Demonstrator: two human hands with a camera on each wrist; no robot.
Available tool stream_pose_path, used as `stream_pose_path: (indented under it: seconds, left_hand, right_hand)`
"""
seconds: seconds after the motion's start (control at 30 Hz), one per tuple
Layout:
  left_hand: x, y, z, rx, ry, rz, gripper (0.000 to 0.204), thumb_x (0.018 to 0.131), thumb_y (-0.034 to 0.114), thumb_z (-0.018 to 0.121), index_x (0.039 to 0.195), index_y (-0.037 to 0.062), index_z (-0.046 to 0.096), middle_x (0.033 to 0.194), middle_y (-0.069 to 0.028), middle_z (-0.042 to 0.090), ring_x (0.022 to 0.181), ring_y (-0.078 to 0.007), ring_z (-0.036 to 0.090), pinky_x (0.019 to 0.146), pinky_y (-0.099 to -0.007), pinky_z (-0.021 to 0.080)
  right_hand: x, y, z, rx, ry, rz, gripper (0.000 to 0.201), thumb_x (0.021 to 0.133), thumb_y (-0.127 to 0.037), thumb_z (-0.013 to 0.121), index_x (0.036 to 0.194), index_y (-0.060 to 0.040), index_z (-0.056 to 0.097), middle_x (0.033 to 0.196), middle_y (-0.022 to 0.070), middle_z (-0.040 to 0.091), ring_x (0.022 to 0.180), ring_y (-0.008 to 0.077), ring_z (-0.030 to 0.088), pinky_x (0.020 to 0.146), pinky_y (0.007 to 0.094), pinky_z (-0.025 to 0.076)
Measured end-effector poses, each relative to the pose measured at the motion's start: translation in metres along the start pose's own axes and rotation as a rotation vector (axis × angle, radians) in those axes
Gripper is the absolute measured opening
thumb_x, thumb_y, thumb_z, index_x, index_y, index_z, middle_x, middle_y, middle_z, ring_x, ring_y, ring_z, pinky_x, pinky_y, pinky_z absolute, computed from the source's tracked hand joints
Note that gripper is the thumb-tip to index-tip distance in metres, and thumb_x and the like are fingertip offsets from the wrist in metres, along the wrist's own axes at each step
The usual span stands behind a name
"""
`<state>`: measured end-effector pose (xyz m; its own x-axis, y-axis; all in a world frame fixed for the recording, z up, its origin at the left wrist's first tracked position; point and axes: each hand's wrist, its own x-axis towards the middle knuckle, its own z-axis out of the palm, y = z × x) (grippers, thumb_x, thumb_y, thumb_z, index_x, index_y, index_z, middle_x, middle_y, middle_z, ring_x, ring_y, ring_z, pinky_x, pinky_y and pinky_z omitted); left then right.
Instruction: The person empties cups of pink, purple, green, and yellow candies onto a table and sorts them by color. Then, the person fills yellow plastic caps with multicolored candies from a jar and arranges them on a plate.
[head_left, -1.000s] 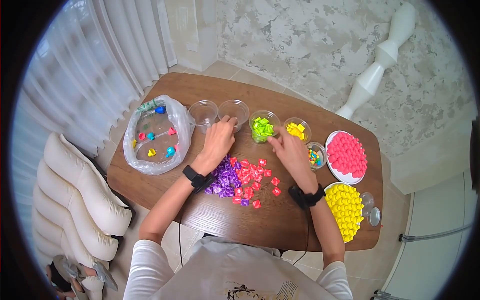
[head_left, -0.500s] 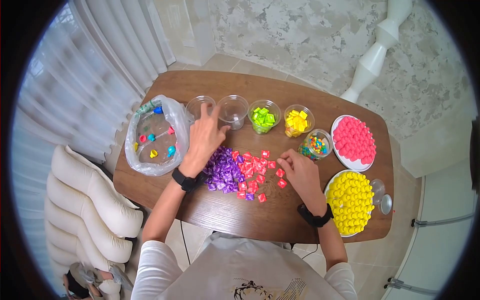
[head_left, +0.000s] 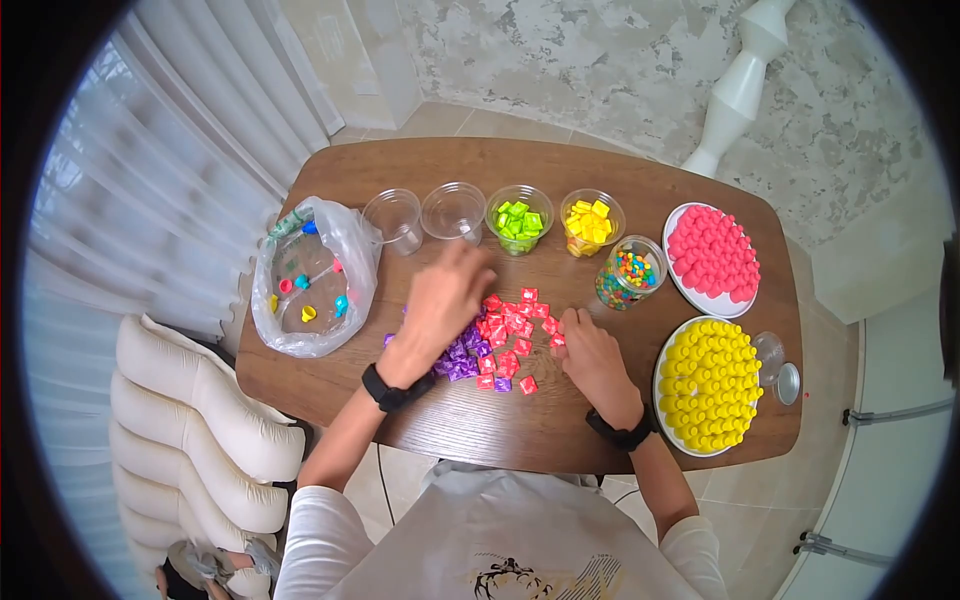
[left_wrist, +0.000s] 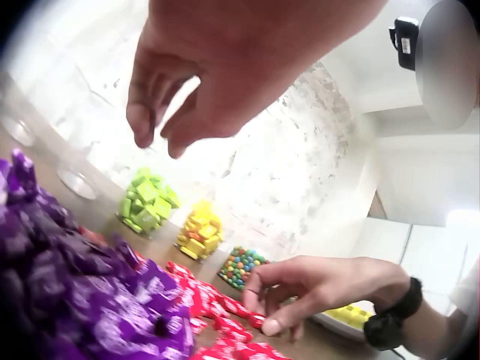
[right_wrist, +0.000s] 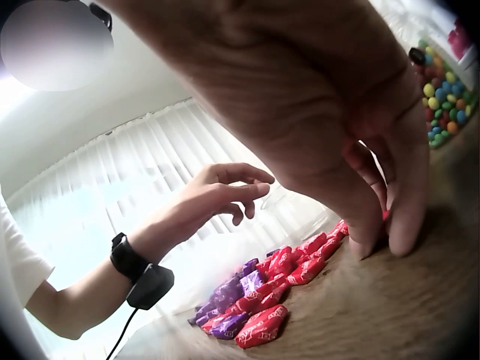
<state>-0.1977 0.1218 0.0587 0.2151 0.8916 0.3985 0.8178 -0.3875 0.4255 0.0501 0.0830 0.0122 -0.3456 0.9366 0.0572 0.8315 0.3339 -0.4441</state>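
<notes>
Over the pile of purple wrapped candies [head_left: 465, 358] [left_wrist: 97, 292] hovers my left hand [head_left: 445, 305] [left_wrist: 217, 67] [right_wrist: 225, 195], its fingers loosely bent and nothing between them. Red wrapped candies [head_left: 515, 322] [right_wrist: 262, 324] lie against the purple ones on the right. At their right edge my right hand [head_left: 600, 368] [left_wrist: 322, 289] has its fingertips down at the table, pinching a red candy [left_wrist: 256, 321]. In the right wrist view the right hand [right_wrist: 315, 112] largely covers that spot.
Behind the candies stand two empty clear cups [head_left: 393, 215] [head_left: 453, 208], cups of green [head_left: 520, 222] and yellow pieces [head_left: 588, 222], and a jar [head_left: 630, 272]. A plastic bag [head_left: 358, 290] is left; plates of pink [head_left: 712, 258] and yellow items [head_left: 710, 385] are right.
My left hand has come back from the empty cups to over the purple candies. My right hand has moved from near the green cup down to the red candies at the right.
</notes>
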Motion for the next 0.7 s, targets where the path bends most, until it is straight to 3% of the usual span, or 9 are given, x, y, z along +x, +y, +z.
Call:
stream_pose_path:
  seconds: [0.07, 0.17, 0.33, 0.4, 0.47, 0.53, 0.63, 0.7]
  left_hand:
    - [-0.007, 0.009, 0.010, -0.203, -0.169, 0.079, 0.025, 0.092, 0.015, 0.076, 0.114, 0.0038, 0.070, 0.111, -0.0156, 0.066, 0.083, -0.0345, 0.070, 0.072, -0.0445, 0.056]
    - [-0.013, 0.021, 0.020, -0.303, -0.354, 0.050, 0.028, 0.094, 0.016, 0.075, 0.118, 0.0026, 0.069, 0.110, -0.0159, 0.066, 0.088, -0.0320, 0.070, 0.077, -0.0405, 0.056]
    - [-0.009, 0.028, 0.023, -0.515, -0.295, 0.024, 0.026, 0.097, 0.009, 0.071, 0.119, -0.0033, 0.068, 0.107, -0.0155, 0.070, 0.085, -0.0230, 0.071, 0.076, -0.0364, 0.057]
    - [0.000, 0.027, 0.015, -0.606, -0.287, -0.206, 0.023, 0.099, 0.006, 0.068, 0.119, -0.0052, 0.067, 0.099, -0.0136, 0.075, 0.081, -0.0188, 0.072, 0.073, -0.0332, 0.058]
    - [0.005, 0.017, 0.012, -0.621, -0.218, -0.198, 0.019, 0.100, 0.005, 0.066, 0.116, -0.0050, 0.069, 0.091, -0.0103, 0.076, 0.078, -0.0150, 0.071, 0.071, -0.0306, 0.058]
    - [0.014, 0.009, 0.003, -0.669, -0.211, -0.253, 0.014, 0.101, 0.006, 0.066, 0.111, -0.0038, 0.071, 0.090, -0.0076, 0.075, 0.079, -0.0127, 0.070, 0.071, -0.0288, 0.058]
    - [0.031, -0.006, -0.016, -0.506, -0.012, -0.349, 0.018, 0.100, 0.010, 0.070, 0.113, -0.0033, 0.071, 0.085, -0.0052, 0.072, 0.072, -0.0094, 0.064, 0.065, -0.0257, 0.053]
    - [0.042, -0.026, -0.021, -0.437, 0.066, -0.360, 0.021, 0.098, 0.010, 0.072, 0.114, -0.0030, 0.071, 0.084, -0.0059, 0.071, 0.070, -0.0101, 0.063, 0.063, -0.0267, 0.052]
  right_hand:
    - [0.007, 0.003, -0.003, 0.037, -0.030, -0.030, 0.030, 0.088, -0.012, 0.075, 0.104, -0.0019, 0.052, 0.100, 0.0195, 0.061, 0.089, 0.0435, 0.068, 0.072, 0.0522, 0.056]
    - [0.015, 0.009, -0.009, 0.206, 0.027, -0.073, 0.025, 0.089, -0.008, 0.073, 0.103, -0.0021, 0.052, 0.099, 0.0194, 0.061, 0.092, 0.0434, 0.067, 0.074, 0.0520, 0.054]
    - [0.047, -0.002, -0.011, 0.585, 0.077, -0.128, 0.023, 0.090, -0.001, 0.070, 0.107, -0.0017, 0.053, 0.097, 0.0176, 0.062, 0.090, 0.0370, 0.067, 0.076, 0.0465, 0.054]
    - [0.063, -0.011, -0.012, 0.691, 0.078, -0.157, 0.024, 0.091, 0.001, 0.068, 0.109, -0.0011, 0.053, 0.097, 0.0173, 0.063, 0.089, 0.0349, 0.067, 0.076, 0.0445, 0.054]
    - [0.075, -0.021, -0.015, 0.764, 0.115, -0.194, 0.025, 0.091, 0.003, 0.066, 0.112, -0.0001, 0.052, 0.098, 0.0170, 0.064, 0.089, 0.0313, 0.067, 0.077, 0.0417, 0.055]
    - [0.083, -0.022, -0.010, 0.821, 0.094, -0.182, 0.025, 0.091, 0.003, 0.066, 0.111, 0.0004, 0.051, 0.099, 0.0185, 0.065, 0.091, 0.0346, 0.069, 0.078, 0.0443, 0.055]
    - [0.077, -0.019, -0.015, 0.729, 0.122, -0.169, 0.024, 0.092, -0.003, 0.068, 0.109, -0.0005, 0.051, 0.099, 0.0206, 0.066, 0.091, 0.0394, 0.069, 0.078, 0.0480, 0.055]
    - [0.056, -0.017, -0.031, 0.302, 0.108, -0.070, 0.025, 0.093, -0.010, 0.070, 0.108, -0.0010, 0.052, 0.101, 0.0220, 0.065, 0.091, 0.0428, 0.069, 0.074, 0.0525, 0.054]
